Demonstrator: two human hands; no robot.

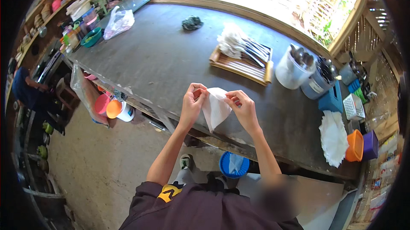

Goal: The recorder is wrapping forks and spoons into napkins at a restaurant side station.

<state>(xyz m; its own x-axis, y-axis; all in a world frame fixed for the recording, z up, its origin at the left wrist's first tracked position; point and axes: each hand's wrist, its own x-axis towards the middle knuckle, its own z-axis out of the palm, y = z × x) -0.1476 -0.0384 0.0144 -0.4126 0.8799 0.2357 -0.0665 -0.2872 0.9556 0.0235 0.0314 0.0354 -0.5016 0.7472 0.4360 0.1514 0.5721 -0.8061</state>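
Note:
A white paper napkin (216, 110) hangs between my hands above the near edge of the dark countertop (153, 60), its lower end tapering to a point. My left hand (193, 102) pinches its upper left corner between thumb and fingers. On the other side, my right hand (242, 106) grips the upper right edge with its fingertips. Beyond my hands lies a slatted bamboo tray (237, 69). Several pieces of cutlery (256, 50) rest on it beside a heap of crumpled white napkins (231, 41).
Tubs of spoons and forks (293, 69) stand at right, near a blue box (330, 97) and a stack of white napkins (333, 138). A plastic bag (120, 23) sits far left. Below the counter is a blue bin (234, 165). A person (27, 89) is at far left.

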